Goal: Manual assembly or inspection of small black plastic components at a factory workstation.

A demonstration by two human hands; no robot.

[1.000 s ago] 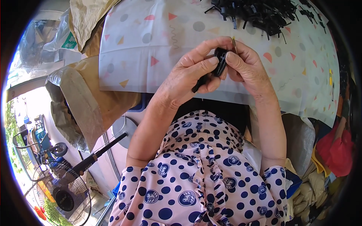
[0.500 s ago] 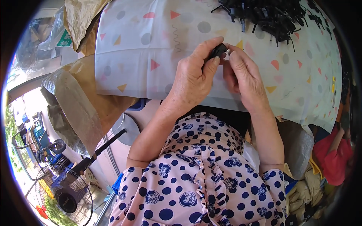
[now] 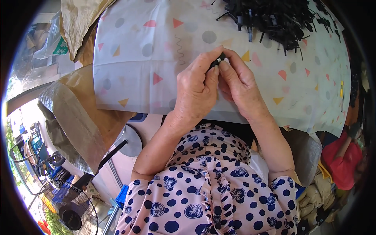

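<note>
Above the near part of the table, my left hand (image 3: 196, 84) is closed on a small black plastic part (image 3: 216, 62), pinching it between thumb and fingers. My right hand (image 3: 241, 82) meets it from the right, its thumb and forefinger closed at the end of the part. A tiny pale spot shows there between the fingertips; I cannot make out what it is. Most of the black part is hidden by my fingers. At the far right of the table lies a heap of similar-looking black plastic parts (image 3: 274, 21), with thin stems sticking out.
A pale patterned cloth (image 3: 129, 74) covers the table. Brown paper and a silvery bag (image 3: 76, 117) hang at its left edge. A fan (image 3: 68, 211) stands at lower left. A yellow object (image 3: 342, 90) lies near the right edge; beyond it is red cloth (image 3: 340, 160).
My right hand has come in against my left, its fingertips now touching the black part. Both hands sit slightly lower and the left has shifted a little leftward, along with the whole view.
</note>
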